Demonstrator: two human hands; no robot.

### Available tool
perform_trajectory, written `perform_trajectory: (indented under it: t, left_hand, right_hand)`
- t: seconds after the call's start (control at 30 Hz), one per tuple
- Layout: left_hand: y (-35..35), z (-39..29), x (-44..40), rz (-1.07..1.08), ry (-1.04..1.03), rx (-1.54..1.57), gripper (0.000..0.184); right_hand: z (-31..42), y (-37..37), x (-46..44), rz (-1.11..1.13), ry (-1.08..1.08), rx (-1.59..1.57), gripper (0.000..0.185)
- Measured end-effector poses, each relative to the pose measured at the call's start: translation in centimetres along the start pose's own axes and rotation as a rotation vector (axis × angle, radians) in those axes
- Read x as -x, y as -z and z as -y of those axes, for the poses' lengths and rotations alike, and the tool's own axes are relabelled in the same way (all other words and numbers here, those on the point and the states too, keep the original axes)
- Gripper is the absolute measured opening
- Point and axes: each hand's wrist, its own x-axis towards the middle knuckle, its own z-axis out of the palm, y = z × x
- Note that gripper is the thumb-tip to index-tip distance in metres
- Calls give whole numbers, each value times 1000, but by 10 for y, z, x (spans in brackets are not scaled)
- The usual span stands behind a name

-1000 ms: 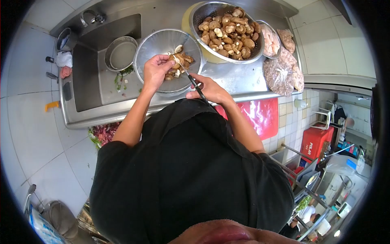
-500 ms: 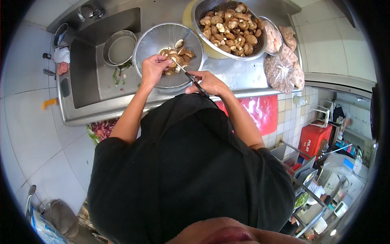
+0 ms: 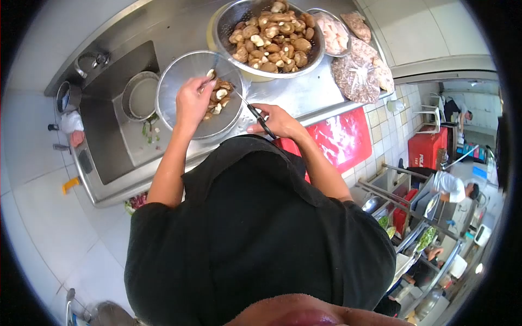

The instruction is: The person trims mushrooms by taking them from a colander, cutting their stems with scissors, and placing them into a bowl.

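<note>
My right hand [image 3: 278, 121] grips black-handled scissors [image 3: 257, 116] at the near right rim of a steel bowl [image 3: 169, 81]. The blades point up and left over the bowl, slightly parted, with nothing visible between them. Inside the bowl, my left hand [image 3: 191, 106] reaches over a small heap of brown mushrooms [image 3: 219, 96], some showing pale cut faces. Its thumb and fingers are pinched close together at the heap; whatever is between them is hidden. One pale-faced mushroom [image 3: 211, 73] shows just beyond the fingertips.
A colander [image 3: 219, 33] piled with whole mushrooms stands behind to the right. Beside it are a bowl of pale meat [image 3: 331, 33] and plastic bags [image 3: 356, 79] of minced food. A sink [image 3: 103, 157] with a round pan [image 3: 140, 96] lies left. Co-workers [image 3: 450, 186] are far right.
My left hand has moved away from the scissor tips, leftward over the bowl. The scissors remain in my right hand. The camera view has shifted and turned.
</note>
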Motion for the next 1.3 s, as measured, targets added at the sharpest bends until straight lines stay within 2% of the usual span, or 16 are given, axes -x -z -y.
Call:
perform_trajectory:
  t: [0.03, 0.1, 0.17, 0.23, 0.27, 0.4, 0.5, 0.53, 0.63, 0.67, 0.77, 0.87, 0.97, 1.3]
  left_hand:
    - [-1, -23, -15, -27, -36, 62, 25]
    - [-22, -49, -55, -43, -325, 41, 19]
    - [-49, -62, -94, 159, -342, -204, 23]
    - [-87, -54, -132, 453, -407, -385, 24]
    - [-102, -49, -143, 600, -438, -476, 26]
    - [-113, -49, -163, 817, -467, -582, 31]
    - [-108, -42, -172, 718, -335, -349, 32]
    - [-107, -38, -174, 582, -380, -263, 33]
    - [-86, -57, -160, 651, 292, 497, 37]
    - [-76, -76, -145, 617, 333, 625, 42]
    - [-71, -78, -117, 554, 416, 882, 40]
    - [-72, -75, -96, 469, 447, 1017, 37]
    - [-69, -77, -82, 351, 436, 1024, 37]
    - [-76, -76, -58, 251, 410, 820, 41]
  right_hand:
    - [-1, 5, 8, -26, 27, 20, 78]
    - [4, 15, 24, -43, 15, 25, 80]
    - [1, 23, 38, -64, 16, -2, 81]
    - [-6, 29, 50, -91, 30, -60, 79]
    - [-3, 35, 60, -62, -39, -109, 76]
    - [-7, 51, 92, -147, 23, -281, 79]
    - [-12, 53, 100, -345, 98, -291, 78]
    - [-7, 56, 99, -413, -4, -158, 80]
    - [14, 55, 84, -608, 41, 95, 84]
    - [11, 52, 74, -692, 133, 197, 86]
    - [24, 50, 57, -758, 128, 388, 85]
    - [21, 48, 46, -753, 147, 447, 85]
    - [21, 49, 43, -707, 126, 540, 85]
    - [28, 43, 34, -649, 114, 542, 82]
